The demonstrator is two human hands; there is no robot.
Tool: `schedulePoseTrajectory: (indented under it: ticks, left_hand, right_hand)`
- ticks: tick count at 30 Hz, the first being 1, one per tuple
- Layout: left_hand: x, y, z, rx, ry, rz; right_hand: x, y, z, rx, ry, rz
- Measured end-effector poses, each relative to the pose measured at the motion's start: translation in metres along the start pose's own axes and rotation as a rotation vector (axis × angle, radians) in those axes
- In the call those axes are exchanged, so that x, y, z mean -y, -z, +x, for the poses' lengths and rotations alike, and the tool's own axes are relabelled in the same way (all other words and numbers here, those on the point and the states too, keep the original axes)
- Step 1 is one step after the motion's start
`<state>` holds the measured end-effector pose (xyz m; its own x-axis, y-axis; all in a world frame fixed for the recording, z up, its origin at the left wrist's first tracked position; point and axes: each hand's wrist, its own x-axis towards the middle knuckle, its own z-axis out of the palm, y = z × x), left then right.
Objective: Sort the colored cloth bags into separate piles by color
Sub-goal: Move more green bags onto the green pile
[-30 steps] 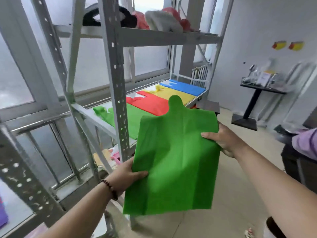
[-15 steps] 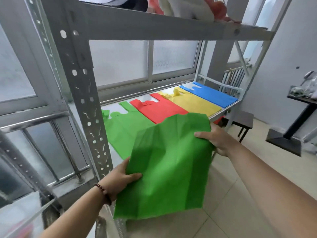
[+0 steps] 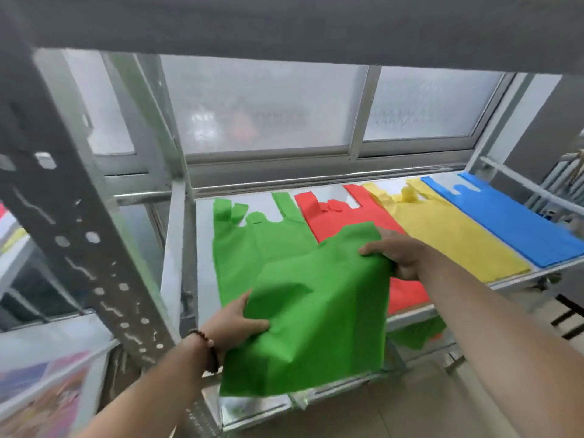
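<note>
green bag [image 3: 313, 314] held over shelf [image 3: 512, 278] front, above green pile [image 3: 249, 248] | left hand [image 3: 235, 324] pinched on left edge | right hand [image 3: 395, 252] pinched on right edge | red pile [image 3: 335, 219], yellow pile [image 3: 448, 235], blue pile [image 3: 518, 219] laid rightward

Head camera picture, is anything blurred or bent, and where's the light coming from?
Head view: grey perforated metal upright near left is smeared and bowed by the wide lens; frosted window backlights the shelf; held green cloth bag stays fairly sharp, shadowed creases.

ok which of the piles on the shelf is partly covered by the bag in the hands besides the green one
The red pile, second from the left. The held green bag overlaps its near left part; the yellow pile and blue pile lie fully uncovered.
</note>
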<state>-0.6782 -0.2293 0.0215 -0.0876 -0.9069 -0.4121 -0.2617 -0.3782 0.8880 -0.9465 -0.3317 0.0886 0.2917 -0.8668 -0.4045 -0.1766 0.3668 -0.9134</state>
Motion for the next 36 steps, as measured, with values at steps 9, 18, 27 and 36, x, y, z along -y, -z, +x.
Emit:
schedulePoseTrajectory:
  ticks: [9, 18, 27, 36]
  left_hand:
    - [-0.020, 0.020, 0.040, -0.406, -0.045, -0.305]
    - [0.022, 0.014, 0.092, -0.710, 0.308, -0.013]
    - [0.017, 0.015, 0.088, -0.704, 0.411, 0.243]
    - [0.014, 0.011, 0.082, -0.717, 0.448, 0.393]
  right_hand:
    - [0.045, -0.004, 0.118, 0.238, 0.181, 0.161]
    - [-0.035, -0.038, 0.200, -0.045, -0.073, -0.482]
    - [-0.036, -0.032, 0.185, -0.060, -0.108, -0.720]
    - [-0.023, -0.027, 0.176, -0.050, -0.086, -1.024]
